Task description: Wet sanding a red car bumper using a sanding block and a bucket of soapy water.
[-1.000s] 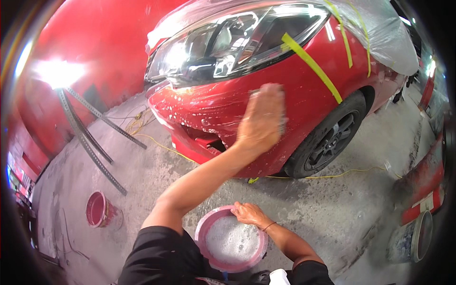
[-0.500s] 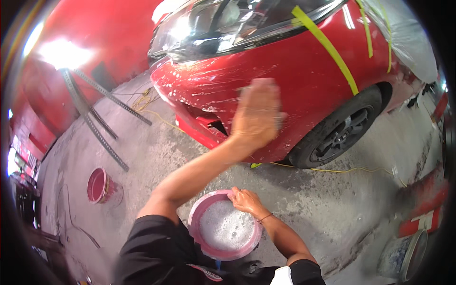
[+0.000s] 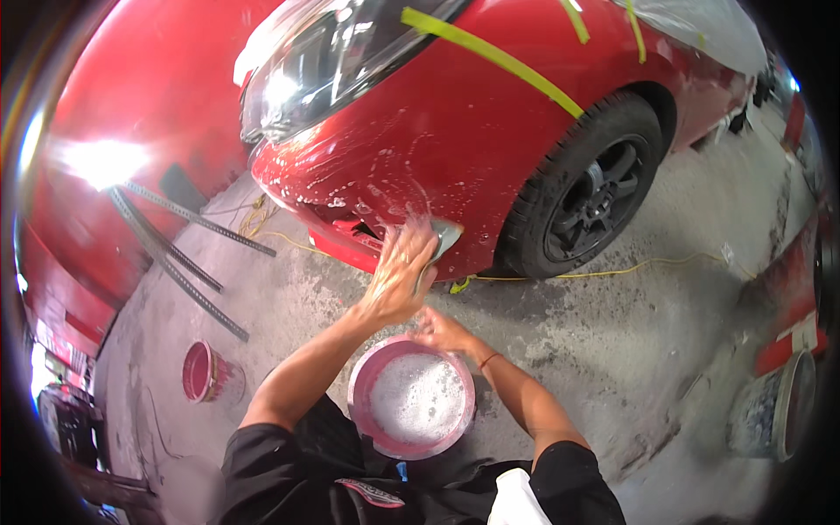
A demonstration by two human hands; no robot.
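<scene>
My left hand [image 3: 398, 276] presses near the lower edge of the red car's front bumper [image 3: 437, 166], its fingers closed on a thin grey sheet [image 3: 447, 238] that sticks out to the right. Suds and wet streaks cover the paint above it. Just below, my right hand [image 3: 444, 332] grips the far rim of a pink bucket [image 3: 360, 407] full of foamy water, held close to my body. Its fingertips are partly blurred and lie near my left wrist.
Right of the bumper is the front wheel [image 3: 604, 197]. Yellow-green tape [image 3: 499, 57] crosses the fender. A second pink bucket [image 3: 199, 372] stands on the concrete at left, near a bright lamp's metal legs [image 3: 175, 254]. A yellow cord [image 3: 612, 273] runs along the floor; a grey bucket [image 3: 779, 407] is at right.
My left hand has moved down the bumper, from its middle to near its lower edge, and the grey sheet now shows clearly. The view has shifted; my right hand stays at the bucket's rim.
</scene>
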